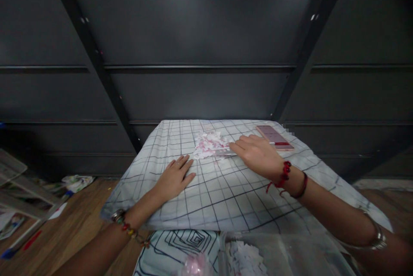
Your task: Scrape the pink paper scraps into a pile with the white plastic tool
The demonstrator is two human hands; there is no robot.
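Note:
My left hand (175,178) lies palm down on the checked tablecloth (206,198), fingers stretched out and holding nothing. Its fingertips reach close to a heap of small white and pink paper scraps (208,143). To the right of the heap, my right hand (258,154) is closed round a thin, pale, see-through piece (222,151) that extends left to the edge of the scraps; its exact kind is unclear. Behind the right hand lies a pink phone (270,132). A red and white stick (280,143) shows across the phone's near end, partly hidden by the hand.
A clear plastic box (284,250) with white paper pieces (247,259) stands below the table's near edge. Beside it, a pink wrapped item (196,264) rests on patterned cloth (158,250). A dark panelled wall (200,91) rises behind the table. A shelf (26,190) stands left.

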